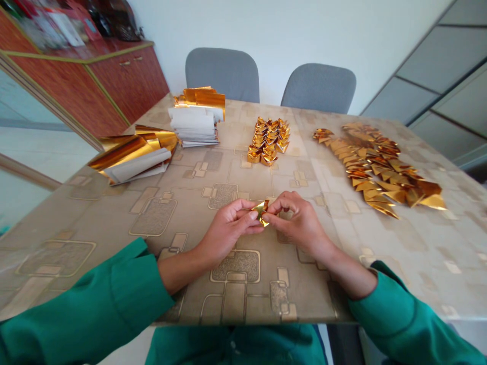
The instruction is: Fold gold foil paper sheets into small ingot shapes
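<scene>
A small folded piece of gold foil paper (pixel 261 209) is held up over the near middle of the table. My left hand (pixel 234 223) pinches its left side between thumb and fingers. On its right side, the thumb and fingertips of my right hand (pixel 294 218) are closed on the same piece. Beyond my hands, several folded gold foil pieces (pixel 268 139) sit in a compact cluster of rows. To the right, overlapping rows of flatter, pointed gold foil pieces (pixel 375 170) spread across the table. The fingertips partly hide the held piece.
At the back left of the patterned tablecloth (pixel 152 258) stands a stack of white-backed gold foil sheets (pixel 196 124). Nearer lies a loose pile of curled foil sheets (pixel 139 154). Two grey chairs (pixel 222 73) stand behind the table. A reddish wooden cabinet (pixel 125 83) is at far left.
</scene>
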### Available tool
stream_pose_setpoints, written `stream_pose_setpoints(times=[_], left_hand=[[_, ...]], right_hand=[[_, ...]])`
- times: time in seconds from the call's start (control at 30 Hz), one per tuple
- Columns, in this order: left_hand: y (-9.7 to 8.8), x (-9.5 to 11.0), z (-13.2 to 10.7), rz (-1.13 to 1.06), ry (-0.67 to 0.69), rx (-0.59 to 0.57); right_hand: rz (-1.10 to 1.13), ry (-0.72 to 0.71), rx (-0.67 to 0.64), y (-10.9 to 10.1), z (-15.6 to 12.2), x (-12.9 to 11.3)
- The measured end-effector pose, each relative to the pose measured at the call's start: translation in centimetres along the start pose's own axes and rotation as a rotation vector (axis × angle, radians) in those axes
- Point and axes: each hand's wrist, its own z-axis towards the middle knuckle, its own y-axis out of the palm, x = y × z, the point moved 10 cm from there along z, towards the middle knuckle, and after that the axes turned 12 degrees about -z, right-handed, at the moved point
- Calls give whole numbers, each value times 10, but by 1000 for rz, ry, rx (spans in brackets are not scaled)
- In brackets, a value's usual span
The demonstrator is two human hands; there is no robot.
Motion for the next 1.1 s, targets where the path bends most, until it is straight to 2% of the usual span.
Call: stream_pose_setpoints(times=[0.3,0.63,0.8,0.97,1.1], left_hand=[[-4,-7,1,-46,-53,3],[-8,-8,1,-128,-85,53],[-7,-12,1,-133,-141,40],[-6,-13,2,-152,-158,25],[-6,-15,3,-176,-173,16]], right_hand=[[-12,-30,-4,2,-1,-9],[64,-75,-119,3,1,-7],[69,-132,-172,6,1,-4],[191,-76,-232,14,-1,1],[225,-51,-217,13,-1,3]])
